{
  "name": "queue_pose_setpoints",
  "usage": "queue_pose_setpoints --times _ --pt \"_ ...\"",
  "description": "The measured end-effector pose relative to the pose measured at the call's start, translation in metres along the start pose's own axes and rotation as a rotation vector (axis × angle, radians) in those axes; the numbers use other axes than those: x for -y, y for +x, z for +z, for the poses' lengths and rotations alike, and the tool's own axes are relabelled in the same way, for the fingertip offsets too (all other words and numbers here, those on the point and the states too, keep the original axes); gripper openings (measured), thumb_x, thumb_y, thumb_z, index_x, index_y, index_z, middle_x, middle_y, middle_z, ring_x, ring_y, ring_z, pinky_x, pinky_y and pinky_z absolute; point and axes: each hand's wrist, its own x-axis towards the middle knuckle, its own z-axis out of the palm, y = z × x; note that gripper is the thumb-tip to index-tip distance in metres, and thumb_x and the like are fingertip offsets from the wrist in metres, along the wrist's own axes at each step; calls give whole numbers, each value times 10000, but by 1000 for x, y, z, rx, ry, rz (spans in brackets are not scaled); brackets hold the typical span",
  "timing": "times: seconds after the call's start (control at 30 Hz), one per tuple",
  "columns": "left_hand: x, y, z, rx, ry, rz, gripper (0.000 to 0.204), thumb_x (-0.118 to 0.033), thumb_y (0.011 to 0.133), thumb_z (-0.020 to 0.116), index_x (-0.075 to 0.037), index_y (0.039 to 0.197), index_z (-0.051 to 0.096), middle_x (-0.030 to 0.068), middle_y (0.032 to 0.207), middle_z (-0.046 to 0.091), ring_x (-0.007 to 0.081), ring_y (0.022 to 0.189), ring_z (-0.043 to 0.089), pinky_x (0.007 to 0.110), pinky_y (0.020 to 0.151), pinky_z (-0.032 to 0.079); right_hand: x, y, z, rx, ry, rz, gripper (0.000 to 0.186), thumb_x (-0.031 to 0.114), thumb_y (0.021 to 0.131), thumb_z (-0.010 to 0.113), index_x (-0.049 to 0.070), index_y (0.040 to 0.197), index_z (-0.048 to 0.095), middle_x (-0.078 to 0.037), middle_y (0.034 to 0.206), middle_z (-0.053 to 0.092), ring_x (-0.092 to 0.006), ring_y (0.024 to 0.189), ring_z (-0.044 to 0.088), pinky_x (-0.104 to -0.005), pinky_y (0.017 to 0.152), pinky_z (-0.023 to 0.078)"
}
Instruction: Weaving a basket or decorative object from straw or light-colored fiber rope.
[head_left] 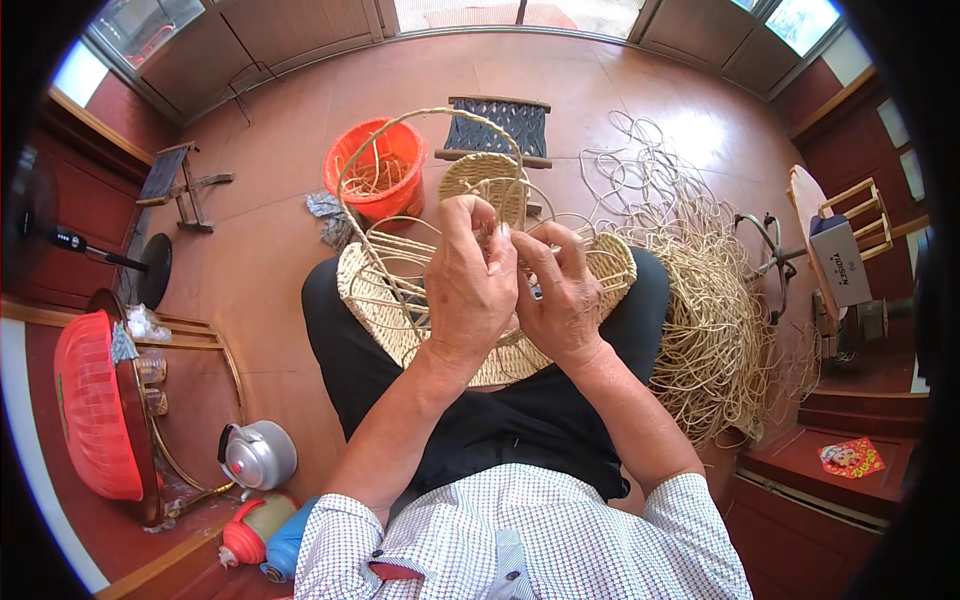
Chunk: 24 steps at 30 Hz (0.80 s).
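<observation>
Clearly, from the head view, your trouble would most likely start at the fingertips. You have the woven straw basket (615,265) across your lap, resting between your thighs, with loose strands crossing its opening. Above it your left hand (472,285) has a narrow grip, thumb and finger pinched on a thin cord (430,111) that arches high over the far side. Your right hand (560,290) is narrow too, its fingertips drawn in close beside the left ones — whether it holds that cord or merely steadies it, you cannot tell, as the fingers hide it.

A pinch that small gives you little to hold by; if it slackens, the tall arch could spring open and pull the work loose. Several loops stand up around your wrists, so one may snag on a knuckle or be caught under the wrong strand. The basket has only your legs beneath it — shift a knee and it could tip while both hands are busy. Beside your right thigh, the heap of cord (715,345) lies in tangled coils; any length drawn from it might knot. The orange bucket (400,205), holding cord pieces, stands near enough for the arch to catch.
</observation>
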Motion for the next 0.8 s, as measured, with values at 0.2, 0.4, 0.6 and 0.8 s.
queue_pose_setpoints --times 0.2,0.4,0.6,0.8 --pt "3 -3 2 -32 98 106 221 -61 1019 636 -25 1168 477 156 906 630 302 760 694 389 666 553 0 -3 -2 17 3 27 359 91 874 780 128 1220 692 -63 1109 560 -189 746 669 -334 617 543" --pt "-4 -3 -2 -26 313 188 263 3 961 607 -54 1193 495 191 958 678 376 803 725 434 641 564 -1 -2 0 -24 -23 -4 345 119 863 793 137 1197 706 -54 1103 564 -181 734 666 -333 608 539" --pt "-4 1 -17 -63 496 347 315 41 886 627 -75 1173 570 134 923 699 329 779 732 426 644 569 0 -1 1 -44 -14 1 348 119 855 795 133 1192 706 -53 1086 583 -187 790 673 -336 627 551" --pt "10 4 -42 -204 467 382 310 61 863 621 -81 1137 648 133 899 712 302 775 734 421 670 570 8 -1 6 -101 14 20 352 107 846 796 137 1187 714 -47 1084 596 -192 798 664 -329 654 556"
